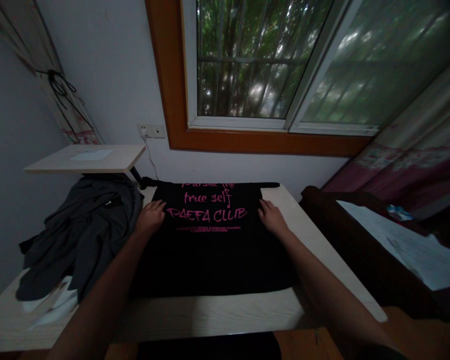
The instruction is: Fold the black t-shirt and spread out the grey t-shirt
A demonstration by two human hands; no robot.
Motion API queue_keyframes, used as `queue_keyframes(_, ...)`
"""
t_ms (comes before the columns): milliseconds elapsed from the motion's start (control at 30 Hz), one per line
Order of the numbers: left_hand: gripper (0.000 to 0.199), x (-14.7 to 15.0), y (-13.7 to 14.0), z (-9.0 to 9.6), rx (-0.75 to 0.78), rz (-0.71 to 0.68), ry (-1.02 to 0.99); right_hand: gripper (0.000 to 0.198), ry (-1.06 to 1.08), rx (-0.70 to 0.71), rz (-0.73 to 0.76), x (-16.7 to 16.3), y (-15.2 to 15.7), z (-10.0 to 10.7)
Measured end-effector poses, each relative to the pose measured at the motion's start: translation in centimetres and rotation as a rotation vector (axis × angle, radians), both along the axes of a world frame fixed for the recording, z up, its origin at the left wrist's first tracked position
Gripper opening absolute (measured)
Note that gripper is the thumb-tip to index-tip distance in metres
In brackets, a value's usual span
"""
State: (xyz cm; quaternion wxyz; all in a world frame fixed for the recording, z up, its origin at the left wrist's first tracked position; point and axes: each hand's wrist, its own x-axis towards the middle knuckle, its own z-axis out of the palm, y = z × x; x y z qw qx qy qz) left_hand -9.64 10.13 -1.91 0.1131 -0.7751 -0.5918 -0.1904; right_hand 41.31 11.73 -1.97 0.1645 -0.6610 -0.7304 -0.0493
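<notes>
A black T-shirt [213, 262] with pink lettering is spread out over a pale wooden table, its hem towards me. "PAEFA CLUB" is readable across it, and the top line of print is cut off at the far edge. My left hand [150, 217] rests on the shirt's left side, fingers on the cloth. On the opposite side edge lies my right hand [273, 218], its fingers stretched onto the fabric. Both hands look open, palms down; my thumbs are not clearly visible.
A dark grey heap of clothing [97, 215] lies left of the shirt, beneath a small raised shelf [86, 162] with paper on it. White cloth or paper [58, 305] pokes out below. The table [345, 270] ends near a dark brown piece of furniture [371, 240] at right.
</notes>
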Motion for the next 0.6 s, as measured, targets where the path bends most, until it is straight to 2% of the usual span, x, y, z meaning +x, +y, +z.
queue_keyframes(133, 0.042, 0.6, -2.3, 0.1, 0.028, 0.073, -0.048, 0.051, 0.125, -0.005, 0.018, 1.3, -1.7, 0.1)
queue_keyframes(267, 0.039, 1.1, -5.6, 0.2, 0.018, 0.177, -0.019, 0.053, 0.367, -0.103, 0.002, 2.7, -5.1, 0.9)
queue_keyframes(333, 0.040, 1.0, -7.1, 0.2, 0.002, 0.180, -0.011, 0.057, 0.515, -0.173, -0.021, 3.4, -7.2, 1.9)
queue_keyframes(400, 0.042, 0.6, -8.3, 0.1, -0.017, 0.153, -0.030, 0.064, 0.706, -0.346, 0.035, 4.1, -9.4, 3.3)
queue_keyframes(500, 0.050, -0.4, -10.0, -0.1, -0.077, 0.180, -0.157, 0.079, 0.906, -0.708, 0.167, 5.0, -12.3, 5.8)
queue_keyframes(600, 0.063, -1.4, -11.8, 0.2, -0.232, 0.208, -0.339, 0.080, 0.938, -0.846, 0.264, 5.1, -14.4, 7.7)
